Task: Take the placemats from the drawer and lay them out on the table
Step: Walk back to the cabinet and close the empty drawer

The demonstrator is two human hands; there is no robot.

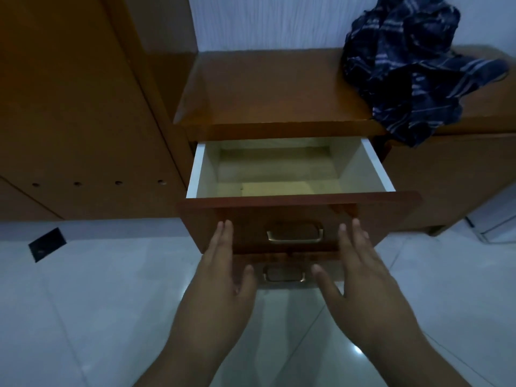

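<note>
We stand on a pale glossy tiled floor [92, 317] that reflects some light, and a white wall [268, 20] closes the room behind the furniture. At the left there is a tall orange-brown wooden cabinet [69, 107] with a row of small holes low on its side. Beside it stands a low reddish-brown wooden nightstand [268, 88], and its flat top is mostly bare. On the right end of this top lies a crumpled dark blue striped cloth [413, 71], which hangs a little over the front edge.

The top drawer with a reddish wooden front and white sides [304, 210] is pulled out toward us. Inside we see a pale bottom and a flat light rectangle near the front; we cannot tell if this is a placemat. A brass bar handle [294, 236] sits in the middle of the drawer front, and a second similar handle [283, 275] is on the closed drawer under it.

Our left hand [223, 277] and right hand [360, 277] reach to the drawer front, one at each side of the brass handle. The fingers of both are straight and spread, gripping nothing; the fingertips are at the wood. A small dark square [47, 244] lies on the floor at the left. The floor around the drawer front gives open room on both sides.
</note>
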